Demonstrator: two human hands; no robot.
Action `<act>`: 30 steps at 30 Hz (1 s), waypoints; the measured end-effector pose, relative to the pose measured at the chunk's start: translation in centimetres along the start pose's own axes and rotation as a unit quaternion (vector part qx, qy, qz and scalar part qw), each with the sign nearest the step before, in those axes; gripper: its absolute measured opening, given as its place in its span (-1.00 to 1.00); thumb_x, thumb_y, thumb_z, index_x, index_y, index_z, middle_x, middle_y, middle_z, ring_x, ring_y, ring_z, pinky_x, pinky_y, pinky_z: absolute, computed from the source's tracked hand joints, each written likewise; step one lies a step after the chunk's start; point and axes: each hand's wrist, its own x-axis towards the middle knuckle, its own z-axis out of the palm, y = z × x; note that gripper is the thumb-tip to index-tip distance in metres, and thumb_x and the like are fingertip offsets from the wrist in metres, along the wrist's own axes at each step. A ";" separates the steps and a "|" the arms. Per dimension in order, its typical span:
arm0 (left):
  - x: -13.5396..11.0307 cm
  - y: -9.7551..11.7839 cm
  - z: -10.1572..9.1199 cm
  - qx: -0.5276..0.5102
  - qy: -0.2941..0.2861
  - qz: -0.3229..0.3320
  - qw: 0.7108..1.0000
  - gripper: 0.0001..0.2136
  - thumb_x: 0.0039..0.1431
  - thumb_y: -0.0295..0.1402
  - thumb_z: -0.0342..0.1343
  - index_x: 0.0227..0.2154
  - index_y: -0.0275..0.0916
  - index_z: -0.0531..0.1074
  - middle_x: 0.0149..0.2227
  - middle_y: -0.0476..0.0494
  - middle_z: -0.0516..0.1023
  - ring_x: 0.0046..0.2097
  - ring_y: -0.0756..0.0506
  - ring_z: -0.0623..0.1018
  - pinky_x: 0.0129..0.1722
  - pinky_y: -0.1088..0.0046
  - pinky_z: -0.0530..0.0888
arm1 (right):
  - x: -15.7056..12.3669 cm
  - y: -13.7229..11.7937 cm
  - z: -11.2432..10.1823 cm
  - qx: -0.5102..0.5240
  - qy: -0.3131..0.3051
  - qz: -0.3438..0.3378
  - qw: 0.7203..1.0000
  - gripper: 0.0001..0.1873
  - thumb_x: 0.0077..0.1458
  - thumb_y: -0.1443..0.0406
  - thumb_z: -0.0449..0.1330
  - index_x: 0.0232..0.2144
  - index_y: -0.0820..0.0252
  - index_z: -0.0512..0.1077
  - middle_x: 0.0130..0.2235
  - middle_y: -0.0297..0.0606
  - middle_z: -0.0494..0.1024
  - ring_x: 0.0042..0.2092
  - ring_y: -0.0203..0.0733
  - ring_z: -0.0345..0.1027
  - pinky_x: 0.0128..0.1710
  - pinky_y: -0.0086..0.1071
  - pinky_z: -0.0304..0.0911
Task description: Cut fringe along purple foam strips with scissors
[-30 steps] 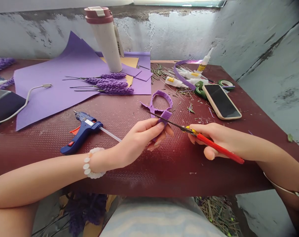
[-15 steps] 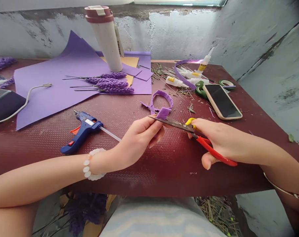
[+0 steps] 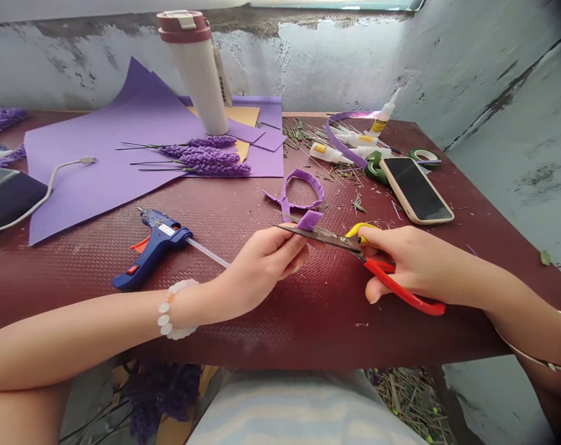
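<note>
My left hand (image 3: 264,262) pinches a purple foam strip (image 3: 309,220) between thumb and fingers. The strip's free end sticks up at the fingertips, and its fringed length curls in a loop on the table just beyond. My right hand (image 3: 401,262) is closed on scissors (image 3: 403,287) with one red and one yellow handle. The scissor blades point left and lie across the strip, close to my left fingertips. The blades look slightly parted. My left fingers hide part of the strip.
A blue glue gun (image 3: 153,247) lies left of my left hand. Behind are purple sheets (image 3: 99,142), lavender-like stems (image 3: 206,157) and a tumbler (image 3: 194,74). A phone (image 3: 417,188), glue bottles (image 3: 329,152) and green tape (image 3: 424,158) sit at the back right.
The scissor handles have drawn closer together, with my right thumb moving up and left. The blades have come together across the strip, whose free end now tilts more to the right.
</note>
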 end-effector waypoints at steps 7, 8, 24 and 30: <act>-0.1 -0.1 0.0 -0.027 -0.015 -0.017 0.999 -0.45 0.56 0.16 0.39 -0.38 -0.17 0.48 -0.53 0.13 0.30 -0.49 0.04 0.21 -0.47 0.42 0.16 | -0.4 -0.6 -0.6 0.055 -0.055 0.018 0.997 -0.60 0.34 -0.16 0.40 -0.25 -0.08 0.44 -0.38 -0.34 0.83 -0.43 -0.01 0.52 -0.36 -0.19 0.24; -0.1 -0.1 0.0 -0.032 -0.015 -0.022 0.999 -0.50 0.57 0.13 0.39 -0.33 -0.19 0.53 -0.52 0.14 0.31 -0.49 0.04 0.22 -0.47 0.42 0.17 | -0.5 -0.5 -0.6 0.057 -0.058 0.019 0.997 -0.61 0.34 -0.14 0.40 -0.26 -0.08 0.44 -0.39 -0.34 0.83 -0.43 -0.01 0.52 -0.37 -0.19 0.23; -0.7 0.1 0.1 -0.087 -0.049 -0.010 0.995 -0.51 0.61 0.11 0.37 -0.20 -0.29 0.63 -0.54 0.16 0.32 -0.50 0.04 0.20 -0.45 0.40 0.17 | -0.6 0.1 -1.6 0.113 -0.150 0.016 0.982 -0.69 0.18 0.08 0.47 -0.28 -0.03 0.41 -0.35 -0.43 0.54 -0.38 -0.13 0.29 -0.37 -0.24 0.19; -0.5 -0.2 -0.1 -0.099 -0.054 -0.018 0.993 -0.50 0.60 0.11 0.38 -0.22 -0.29 0.63 -0.54 0.16 0.29 -0.48 0.04 0.17 -0.44 0.40 0.15 | -0.5 -0.4 -0.9 0.103 -0.135 0.026 0.985 -0.50 0.17 -0.04 0.55 -0.30 -0.05 0.31 -0.40 -0.46 0.52 -0.39 -0.13 0.26 -0.37 -0.21 0.12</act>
